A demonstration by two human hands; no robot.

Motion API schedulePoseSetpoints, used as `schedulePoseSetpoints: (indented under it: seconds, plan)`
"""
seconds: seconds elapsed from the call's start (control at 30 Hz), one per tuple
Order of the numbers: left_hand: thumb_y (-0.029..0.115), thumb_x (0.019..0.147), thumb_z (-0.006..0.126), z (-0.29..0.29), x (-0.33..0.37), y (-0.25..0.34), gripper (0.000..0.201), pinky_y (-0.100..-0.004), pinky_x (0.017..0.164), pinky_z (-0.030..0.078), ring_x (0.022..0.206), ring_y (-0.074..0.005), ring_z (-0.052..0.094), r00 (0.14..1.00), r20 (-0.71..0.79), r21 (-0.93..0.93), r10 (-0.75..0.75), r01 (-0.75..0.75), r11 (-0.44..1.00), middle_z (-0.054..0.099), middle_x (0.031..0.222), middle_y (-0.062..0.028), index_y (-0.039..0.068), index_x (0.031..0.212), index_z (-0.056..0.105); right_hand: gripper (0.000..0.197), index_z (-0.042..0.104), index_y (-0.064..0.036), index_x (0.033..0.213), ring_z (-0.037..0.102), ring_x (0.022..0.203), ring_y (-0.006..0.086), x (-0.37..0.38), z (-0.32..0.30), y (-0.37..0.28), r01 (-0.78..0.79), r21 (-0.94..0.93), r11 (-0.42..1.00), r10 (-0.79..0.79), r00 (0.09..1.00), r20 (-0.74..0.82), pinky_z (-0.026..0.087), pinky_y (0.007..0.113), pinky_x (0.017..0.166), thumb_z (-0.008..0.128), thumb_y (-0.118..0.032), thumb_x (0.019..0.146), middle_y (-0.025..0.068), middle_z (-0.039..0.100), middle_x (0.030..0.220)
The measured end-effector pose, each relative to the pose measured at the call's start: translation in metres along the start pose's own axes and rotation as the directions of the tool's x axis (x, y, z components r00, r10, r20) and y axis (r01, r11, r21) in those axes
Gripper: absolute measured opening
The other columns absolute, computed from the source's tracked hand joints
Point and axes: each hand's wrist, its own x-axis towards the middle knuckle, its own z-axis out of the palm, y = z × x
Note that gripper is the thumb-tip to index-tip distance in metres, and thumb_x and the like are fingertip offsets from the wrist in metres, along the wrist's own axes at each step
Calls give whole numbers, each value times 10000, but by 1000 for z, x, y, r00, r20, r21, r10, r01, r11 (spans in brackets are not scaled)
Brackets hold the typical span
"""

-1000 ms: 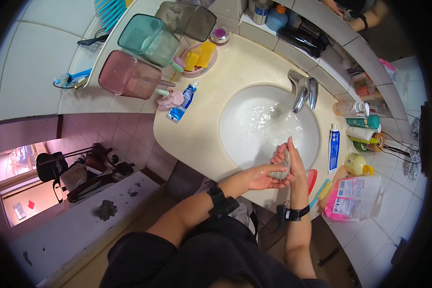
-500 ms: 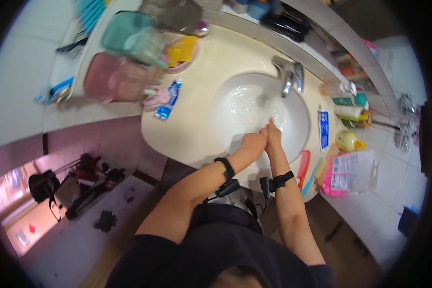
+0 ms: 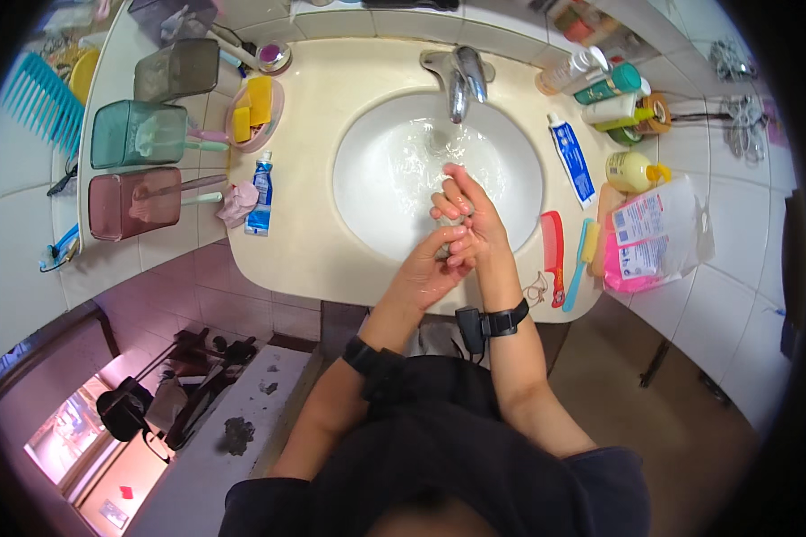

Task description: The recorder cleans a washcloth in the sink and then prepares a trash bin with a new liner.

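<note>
Both my hands are wet and meet over the near part of the white oval sink [image 3: 354, 192]. My left hand [image 3: 425, 270] has bent fingers, their tips touching the palm side of my right hand [image 3: 475, 219]. The right palm is turned up, its fingers loosely curled and apart, the index finger reaching toward the basin. I make out no object in either hand, though the spot where they touch is partly hidden. Rippling water [image 3: 430, 148] lies in the basin. Beyond it stands a chrome tap [image 3: 457, 85]; I cannot tell whether it is running.
On the counter's left lie a toothpaste tube [image 3: 260, 197] and a pink dish [image 3: 264, 134] with yellow sponges. Rightward are another tube [image 3: 571, 161], a red comb [image 3: 553, 255], a blue-handled brush [image 3: 582, 268], a yellow pump bottle [image 3: 631, 172] and a pink-white package [image 3: 640, 237]. Cups [image 3: 134, 204] hang at left.
My hands have drawn back from the basin's middle toward its near side. They were closer together, and now the right fingers show, curled and apart. The whole view has also turned.
</note>
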Motion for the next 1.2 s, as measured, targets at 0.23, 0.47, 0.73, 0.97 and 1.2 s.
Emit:
schedulePoseSetpoints:
  seconds: [0.23, 0.47, 0.73, 0.97, 1.2]
  plan:
    - [124, 822, 628, -6, -2, 16, 134, -250, 424, 346, 419, -81, 376, 951, -179, 853, 252, 22, 522, 403, 533, 42, 57, 788, 517, 271, 550, 28, 1078, 352, 439, 83, 0, 27, -12, -166, -451, 877, 133, 986, -105, 404, 273, 492, 504, -214, 965, -36, 323, 485]
    - [145, 721, 667, -63, 55, 15, 280, -388, 555, 494, 606, -331, 643, 674, 414, 861, 611, -71, -504, 625, 665, -224, -75, 858, 563, 218, 538, 47, 1045, 314, 426, 104, 19, -4, 7, -112, -363, 925, 0, 955, -296, 349, 281, 453, 480, -129, 931, -19, 334, 503]
    - [115, 728, 614, -67, 68, 0, 258, -463, 658, 512, 719, -397, 643, 754, 284, 789, 592, 167, -592, 638, 742, -248, -59, 911, 561, 210, 501, 63, 1064, 296, 423, 121, 28, -46, 26, -91, -190, 978, -56, 756, -652, 327, 300, 429, 466, -68, 905, 13, 326, 533]
    - [81, 765, 609, -71, 61, 4, 246, -456, 669, 511, 730, -381, 639, 735, 303, 729, 607, 232, -644, 637, 768, -218, -15, 981, 542, 158, 565, 19, 985, 452, 527, 134, 27, -57, 35, -119, -228, 966, -67, 739, -671, 411, 290, 500, 563, -109, 891, 28, 476, 637]
    - [-90, 650, 598, -24, 0, -5, 448, -416, 902, 435, 1040, -368, 526, 265, 683, 727, 680, -157, -669, 553, 1079, -212, 10, 1082, 533, 188, 607, -22, 964, 556, 842, 162, -25, 3, 22, 267, -897, 353, -483, 873, 70, 447, 284, 772, 621, -180, 863, 67, 590, 910]
